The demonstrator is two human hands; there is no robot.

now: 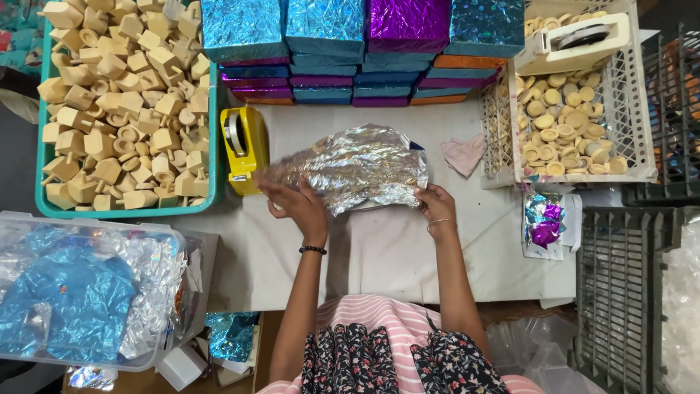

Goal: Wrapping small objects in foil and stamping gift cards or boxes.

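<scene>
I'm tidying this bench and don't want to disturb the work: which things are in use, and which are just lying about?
In use: left hand, right hand, silver foil sheet.
Lying about: yellow tape dispenser, wooden tops, wrapped boxes, wooden discs, pink cloth.

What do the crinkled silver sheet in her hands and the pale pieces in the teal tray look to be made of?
Crinkled silver sheet: likely metallic foil or foil paper, shiny, holding sharp creases. Pale pieces in the teal tray: apparently unfinished light wood, matte, blocky bodies with small pegs. Both hands grip the sheet's near edge.
</scene>
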